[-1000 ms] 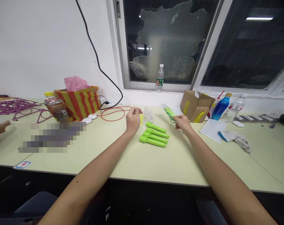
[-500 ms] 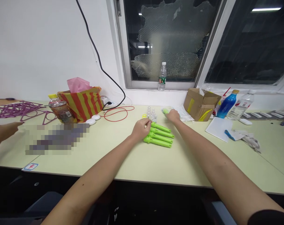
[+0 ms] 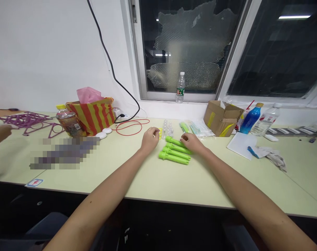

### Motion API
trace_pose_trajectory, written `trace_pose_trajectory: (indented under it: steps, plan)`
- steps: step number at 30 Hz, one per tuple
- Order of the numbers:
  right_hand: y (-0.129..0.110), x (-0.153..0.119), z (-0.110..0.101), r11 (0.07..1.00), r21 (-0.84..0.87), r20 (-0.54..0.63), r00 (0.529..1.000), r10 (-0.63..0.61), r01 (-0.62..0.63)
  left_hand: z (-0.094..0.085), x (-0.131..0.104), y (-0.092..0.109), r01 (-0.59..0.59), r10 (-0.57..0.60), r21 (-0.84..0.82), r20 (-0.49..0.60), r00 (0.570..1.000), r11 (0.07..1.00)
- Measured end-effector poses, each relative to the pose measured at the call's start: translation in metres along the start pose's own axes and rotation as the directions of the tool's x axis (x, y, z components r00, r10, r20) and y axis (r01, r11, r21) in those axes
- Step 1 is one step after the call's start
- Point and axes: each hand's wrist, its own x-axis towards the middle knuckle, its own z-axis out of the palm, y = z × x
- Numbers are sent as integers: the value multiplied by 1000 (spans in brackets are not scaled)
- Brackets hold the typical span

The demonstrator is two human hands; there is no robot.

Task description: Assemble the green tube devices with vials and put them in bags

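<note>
Several bright green plastic tubes (image 3: 175, 157), each with a collar at one end, lie side by side on the table. My right hand (image 3: 193, 143) is at the far tube (image 3: 172, 140), its curled fingers closed around the right part and hiding that end. My left hand (image 3: 149, 141) hovers left of the tubes, thumb and index finger bent with a gap between them. Beside its fingertips are small yellow rings (image 3: 160, 132). Small clear plastic pieces (image 3: 168, 129) stand in rows behind the tubes. A clear plastic bag (image 3: 204, 127) with green pieces lies behind my right hand.
A cardboard box (image 3: 219, 118), a blue bottle (image 3: 251, 118), white paper (image 3: 242, 144) and gloves (image 3: 272, 157) are at right. At left are a striped bag (image 3: 95, 116), a drink bottle (image 3: 69, 122), purple frames (image 3: 28, 120) and another person's hand (image 3: 0, 134). A red cable (image 3: 129, 129) loops behind.
My right hand has come back from the plastic bag to the far green tube. My left hand has left the tubes' collared ends and moved left, beside the yellow rings.
</note>
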Motion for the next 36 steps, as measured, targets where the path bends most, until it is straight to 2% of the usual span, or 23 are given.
trace_pose_trajectory:
  steps: [4, 11, 16, 19, 21, 23, 26, 30, 33, 34, 36]
  plan:
    - [2, 0, 6, 1000, 10, 29, 999, -29, 28, 2, 0, -6, -6, 6, 34, 9, 1000, 999]
    - [4, 2, 4, 998, 47, 101, 994, -50, 45, 7, 2, -13, -25, 22, 62, 36, 999, 998]
    - [10, 3, 5, 995, 51, 116, 989, -90, 85, 6, 3, -20, 67, -68, 49, 16, 998, 997]
    - [16, 5, 5, 994, 47, 99, 990, -105, 101, 6, 4, -25, 121, -129, 143, 47, 991, 982]
    - [21, 7, 3, 992, 59, 81, 990, -119, 115, 6, 3, -27, 142, -172, 239, 111, 979, 961]
    - [26, 10, -1, 987, 117, 50, 992, -112, 106, 7, 3, -30, 141, -209, 317, 190, 959, 938]
    - [32, 12, -7, 949, 310, 19, 998, -65, 56, 8, 2, -34, 109, -216, 363, 267, 939, 925]
    - [30, 6, -15, 781, 623, 70, 998, 10, -51, 10, 4, -41, 86, -207, 366, 305, 930, 926]
    - [18, -6, -24, 634, 772, 106, 993, -50, -50, 10, 7, -46, 103, -215, 355, 292, 932, 929]
    - [11, -12, -27, 624, 781, 99, 992, -83, -26, 9, 8, -47, 109, -213, 347, 279, 936, 932]
    - [-1, -22, -32, 668, 742, 68, 985, -157, 55, 6, 10, -46, 120, -209, 335, 243, 947, 935]
